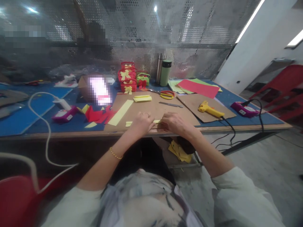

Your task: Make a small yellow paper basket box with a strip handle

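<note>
Your left hand (142, 122) and right hand (174, 123) gripping a yellow paper strip (157, 121), table edge (113, 134) at six o'clock, bare cardboard (155, 108) at twelve

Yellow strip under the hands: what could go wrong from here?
With the left hand and right hand on the narrow yellow strip, uneven pressure might crease it crookedly. Lying near the table edge, it could slip off. The cord of the glue gun hangs over that edge; a snag might drag it.
</note>
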